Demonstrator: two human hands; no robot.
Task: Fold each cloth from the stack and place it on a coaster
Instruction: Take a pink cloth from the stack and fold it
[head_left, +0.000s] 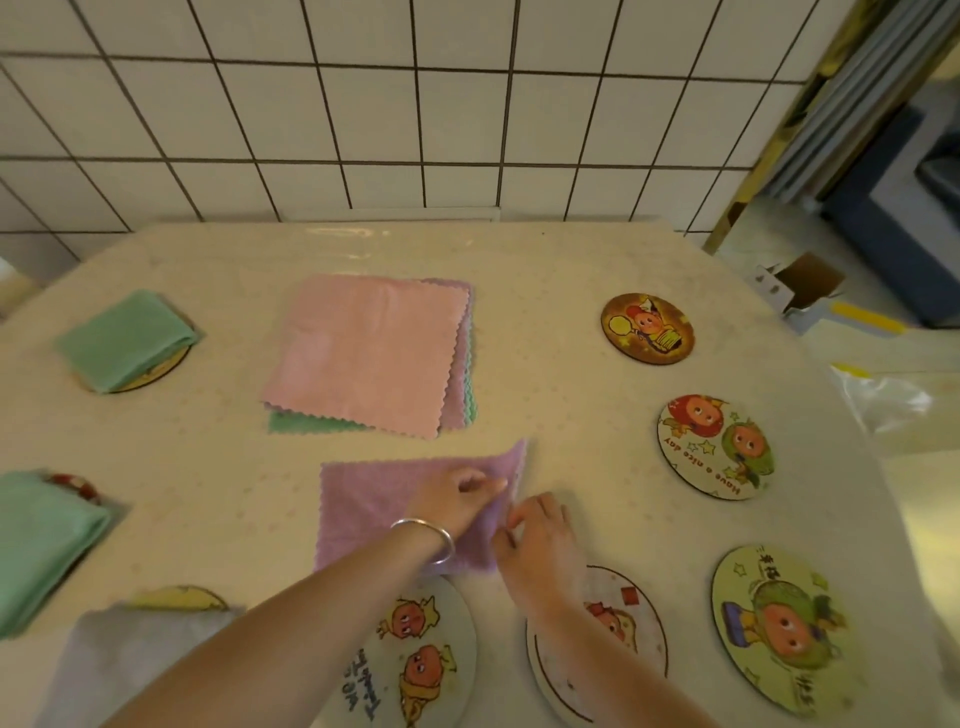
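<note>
Along the bottom edge of the frame, a grey folded cloth (124, 660) is seen resting on a coaster at lower left, while two bare coasters (415, 654) (597, 639) lie at bottom centre, partly covered by the forearms. Just above them, a purple cloth (374, 509) is spread on the table (571, 270); its right edge is pinched by the left hand (457, 499) and by the right hand (535, 540), apparently at the start of a fold. At left, two green folded cloths (41, 540) (124, 338) are already laid on coasters. Three coasters (779, 629) (714, 447) (648, 328) at right are bare. Farther up, the stack (369, 353), topped by pink, is still waiting. Three cloths are judged done, with most of the task left.
</note>
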